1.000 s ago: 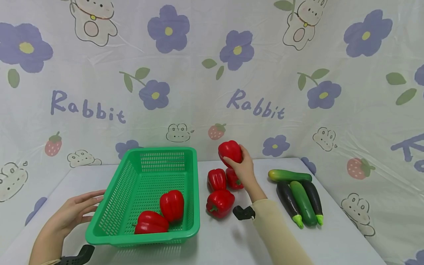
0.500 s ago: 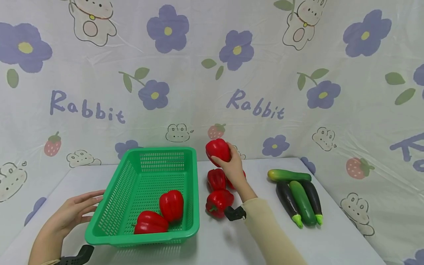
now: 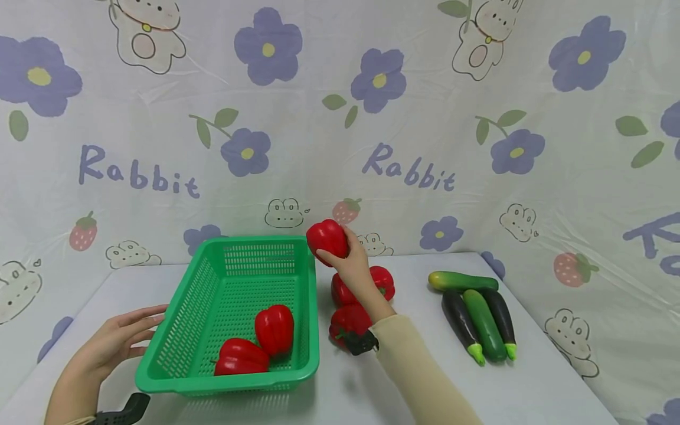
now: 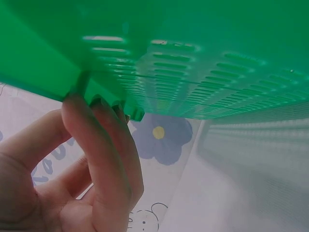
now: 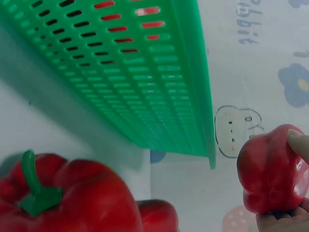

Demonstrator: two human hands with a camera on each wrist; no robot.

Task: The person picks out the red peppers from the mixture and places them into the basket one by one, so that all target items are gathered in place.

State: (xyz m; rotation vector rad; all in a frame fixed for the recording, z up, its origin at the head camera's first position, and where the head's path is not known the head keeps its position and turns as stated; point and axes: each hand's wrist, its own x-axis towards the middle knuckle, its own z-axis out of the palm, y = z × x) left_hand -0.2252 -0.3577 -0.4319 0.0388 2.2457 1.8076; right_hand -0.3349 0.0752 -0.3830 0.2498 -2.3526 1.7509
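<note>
My right hand (image 3: 355, 262) grips a red bell pepper (image 3: 326, 241) in the air by the back right corner of the green basket (image 3: 228, 385). The right wrist view shows thumb and fingers on opposite sides of that pepper (image 5: 270, 169), beside the perforated basket wall (image 5: 159, 92). Two more red bell peppers (image 3: 274, 330) lie inside the basket, towards its front right. At the basket's left side, my left hand (image 3: 114, 342) reaches with loosely bent fingers to the rim. From the left wrist, its fingertips (image 4: 75, 104) appear right under the rim's lip.
Three red bell peppers (image 3: 347, 321) sit on the white table (image 3: 356, 395) right of the basket, partly behind my right forearm. Farther right lie two eggplants (image 3: 461, 324), a green zucchini (image 3: 484, 324) and a yellow-green one (image 3: 462, 281) across their tops. A patterned cloth (image 3: 319, 118) hangs behind.
My right hand has carried the bell pepper leftwards, from above the table peppers to the basket's back right corner. The left hand and the basket have stayed put.
</note>
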